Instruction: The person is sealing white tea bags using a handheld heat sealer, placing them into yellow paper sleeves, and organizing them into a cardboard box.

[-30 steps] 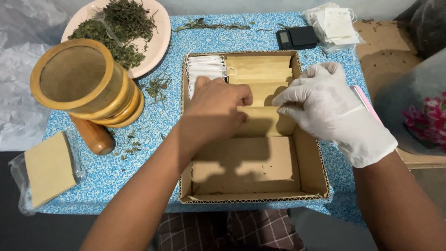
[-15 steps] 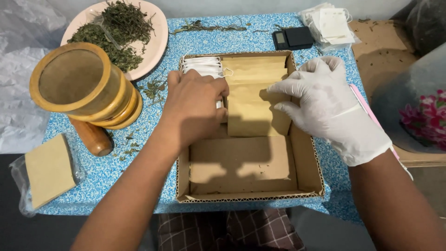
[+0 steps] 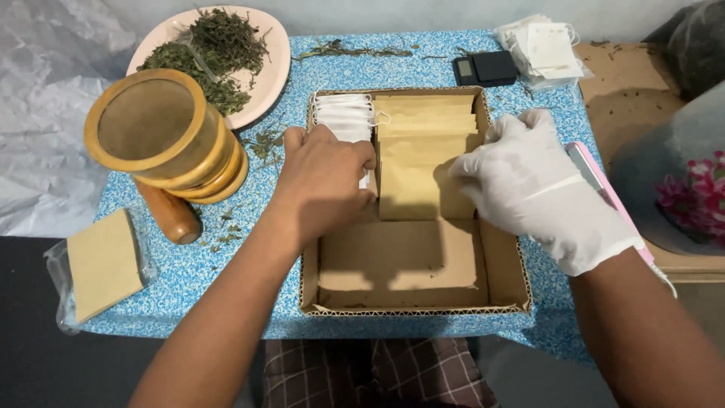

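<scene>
An open cardboard box (image 3: 415,310) sits in the middle of a blue speckled table. Its far half holds a row of brown paper pouches (image 3: 423,143), with a row of white filter bags (image 3: 343,113) to their left. My bare left hand (image 3: 325,181) lies over the near end of the white bags, fingers curled down onto them. My gloved right hand (image 3: 529,189) is at the box's right wall, its fingertips closed on the right edge of the nearest brown pouches. The near half of the box is bare cardboard.
A wooden mortar (image 3: 162,136) and pestle (image 3: 170,215) stand to the left, behind them a pink plate of dried herbs (image 3: 226,45). A small black scale (image 3: 485,68) and loose white bags (image 3: 547,49) lie at the back. Bagged brown pouches (image 3: 102,264) sit front left, a pink tool (image 3: 604,189) on the right.
My left hand has moved from the brown pouches leftward onto the white bags. My right hand has drawn in along the pouches' right edge. The view has shifted slightly.
</scene>
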